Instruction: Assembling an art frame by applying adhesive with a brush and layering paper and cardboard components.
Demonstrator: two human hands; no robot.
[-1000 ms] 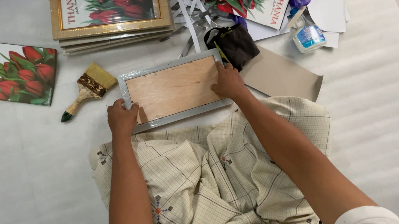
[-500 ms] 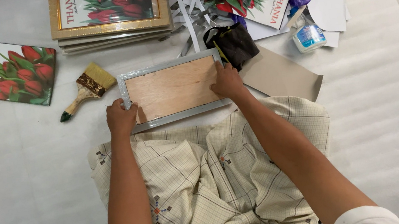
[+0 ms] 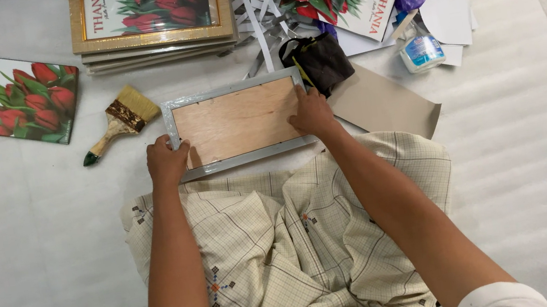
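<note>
A picture frame [image 3: 238, 123] lies face down in front of my knees, its wooden backing board showing inside a grey rim. My left hand [image 3: 167, 161] grips the frame's near left corner. My right hand [image 3: 311, 113] presses flat on the board at the right end, fingers spread. A checked cloth [image 3: 287, 245] covers my lap below the frame.
A paintbrush [image 3: 118, 121] lies left of the frame. A stack of gold frames with tulip prints [image 3: 149, 9] sits beyond it, loose tulip prints [image 3: 16, 98] at left and upper right. A black pouch [image 3: 319, 56], brown cardboard [image 3: 385, 102], a small bottle [image 3: 419, 49] and paper scraps lie right.
Both hands stay on the frame; no clear movement between the earlier frames and now.
</note>
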